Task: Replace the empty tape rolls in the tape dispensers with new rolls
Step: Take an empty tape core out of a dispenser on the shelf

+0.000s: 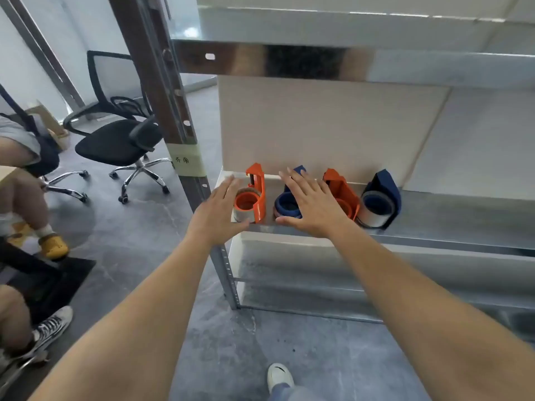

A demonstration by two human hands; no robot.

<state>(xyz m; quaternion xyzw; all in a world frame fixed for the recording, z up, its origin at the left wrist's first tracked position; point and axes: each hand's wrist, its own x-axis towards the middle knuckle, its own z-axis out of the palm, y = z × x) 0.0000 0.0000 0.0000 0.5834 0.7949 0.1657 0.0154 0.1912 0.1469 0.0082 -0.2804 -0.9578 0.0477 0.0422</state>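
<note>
Several tape dispensers stand in a row on a metal shelf [448, 209]. From the left: an orange dispenser [254, 195] with a tape roll, a blue dispenser [286, 205], a second orange dispenser [343, 195], and a blue dispenser [382, 198] with a white tape roll. My left hand [217, 211] hovers with straight fingers just left of the first orange dispenser. Fingers spread, my right hand [311, 202] reaches over the first blue dispenser and partly hides both it and the second orange one. Neither hand holds anything.
A metal upright [176, 117] with a taped label stands left of the shelf. Above is another shelf edge [318, 63]. A black office chair [121, 140] and seated people's legs [26, 204] are at the left. My foot [279, 376] is on the grey floor.
</note>
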